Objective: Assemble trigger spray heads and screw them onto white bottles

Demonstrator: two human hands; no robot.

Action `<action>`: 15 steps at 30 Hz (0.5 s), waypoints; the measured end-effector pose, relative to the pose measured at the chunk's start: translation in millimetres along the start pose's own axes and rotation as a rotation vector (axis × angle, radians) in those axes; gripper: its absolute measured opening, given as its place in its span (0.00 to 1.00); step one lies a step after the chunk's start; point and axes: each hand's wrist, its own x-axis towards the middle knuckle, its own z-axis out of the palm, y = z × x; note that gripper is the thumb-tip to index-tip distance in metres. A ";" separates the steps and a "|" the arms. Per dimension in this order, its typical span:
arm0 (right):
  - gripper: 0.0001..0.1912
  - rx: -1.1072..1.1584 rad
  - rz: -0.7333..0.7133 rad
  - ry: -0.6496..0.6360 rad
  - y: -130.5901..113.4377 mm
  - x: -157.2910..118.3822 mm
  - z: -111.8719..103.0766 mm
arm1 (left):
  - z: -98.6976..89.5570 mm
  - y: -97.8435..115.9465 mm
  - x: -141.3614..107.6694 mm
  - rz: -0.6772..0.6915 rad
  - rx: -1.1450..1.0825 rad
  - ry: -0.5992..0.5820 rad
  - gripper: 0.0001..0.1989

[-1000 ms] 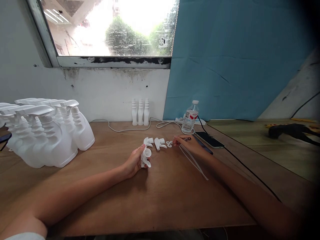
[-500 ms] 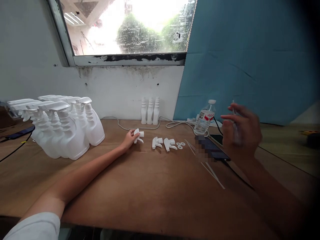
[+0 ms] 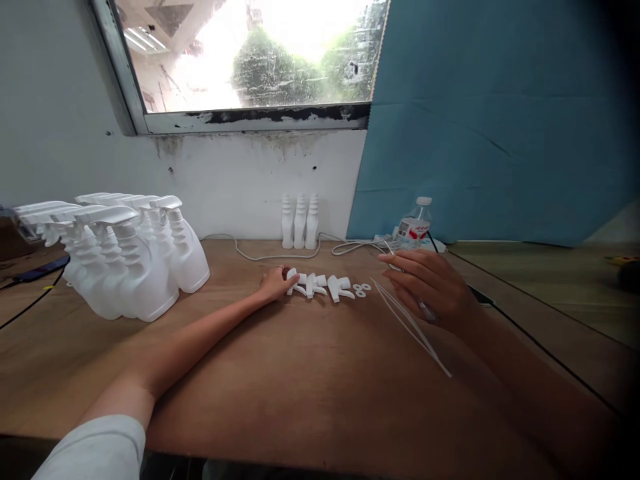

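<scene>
My left hand [image 3: 275, 285] is closed on a white spray trigger head [image 3: 295, 284] at the middle of the table. A second spray trigger head [image 3: 316, 285] lies right beside it, and a third spray trigger head [image 3: 341, 288] a little farther right. Small white washers [image 3: 361, 294] sit close by. My right hand [image 3: 434, 288] is raised over the right side, fingers curled around a slim tool with a clear handle [image 3: 427, 311] and a thin pale tip; its exact kind is unclear. Thin white tubes [image 3: 415, 331] lie on the table below that hand.
Several white spray bottles [image 3: 150, 283] stand packed together at the left. Three narrow white bottles [image 3: 300, 223] line the wall. Behind my right hand stands a clear water bottle [image 3: 419, 220]. A grey cable [image 3: 260, 258] runs along the back of the wooden table [image 3: 280, 380].
My left hand has slid the spray trigger head rightward, up beside the other two. My right hand has moved left and down with the slim tool, now covering the phone area.
</scene>
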 end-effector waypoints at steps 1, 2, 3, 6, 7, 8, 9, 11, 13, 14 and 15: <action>0.13 -0.001 -0.001 -0.001 0.0 -0.6 -0.1 | 0.3 1.9 -1.1 0.009 0.034 0.002 0.16; 0.13 -0.001 -0.004 -0.002 0.0 -1.1 0.2 | 0.3 4.5 -2.0 0.021 0.063 0.003 0.16; 0.14 0.002 -0.007 -0.005 0.0 -1.6 0.8 | -0.6 8.2 -2.3 0.035 0.088 0.003 0.15; 0.13 0.024 -0.012 -0.017 0.4 -3.5 3.7 | -14.0 31.3 0.6 0.111 0.145 0.015 0.17; 0.13 0.031 -0.008 -0.016 0.7 -4.3 4.8 | -24.0 44.7 1.9 0.143 0.156 0.022 0.18; 0.13 0.037 -0.004 -0.017 0.9 -5.1 5.8 | -37.4 61.1 2.5 0.187 0.181 0.034 0.19; 0.13 0.041 -0.002 -0.017 1.1 -5.8 6.7 | -54.0 79.9 1.7 0.227 0.202 0.047 0.20; 0.14 0.046 -0.004 -0.023 1.2 -7.0 8.2 | -94.3 121.3 -5.6 0.393 0.402 0.116 0.18; 0.15 0.056 -0.004 -0.033 0.5 -7.8 9.4 | -137.5 158.8 -20.1 0.547 0.651 0.344 0.16; 0.15 0.065 0.001 -0.037 0.0 -8.0 10.1 | -157.5 172.8 -28.7 0.565 0.706 0.488 0.17; 0.15 0.078 0.010 -0.040 -0.6 -8.1 10.9 | -175.3 182.6 -37.0 0.553 0.743 0.604 0.19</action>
